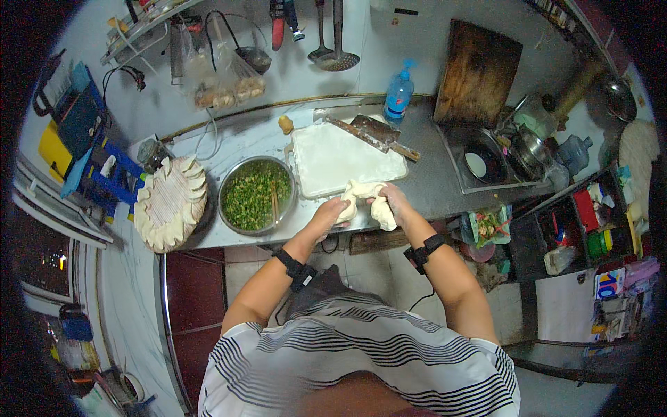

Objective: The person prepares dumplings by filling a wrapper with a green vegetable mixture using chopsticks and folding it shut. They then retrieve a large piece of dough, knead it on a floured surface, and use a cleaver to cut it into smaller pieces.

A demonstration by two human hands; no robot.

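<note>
A thick rope of white dough (pixel 365 189) hangs in an arch between my hands at the counter's front edge. My left hand (pixel 333 215) grips one end, and my right hand (pixel 394 202) grips the other, where a lump droops down. Just beyond lies a floured white board (pixel 344 156), with a cleaver (pixel 374 129) and a floured rolling pin (pixel 357 133) on its back right part. To the left, a steel bowl (pixel 223 219) holds chopped green filling with chopsticks (pixel 274 200) in it. Folded dumplings (pixel 197 188) ring a round ribbed tray (pixel 169 200) at the far left.
A blue plastic bottle (pixel 399 96) stands behind the board. A wooden cutting board (pixel 477 73) leans on the wall beside the sink (pixel 458 169), which holds a white bowl (pixel 475 166). A yellowish lump (pixel 285 124) lies near the wall. Ladles (pixel 337 60) hang above.
</note>
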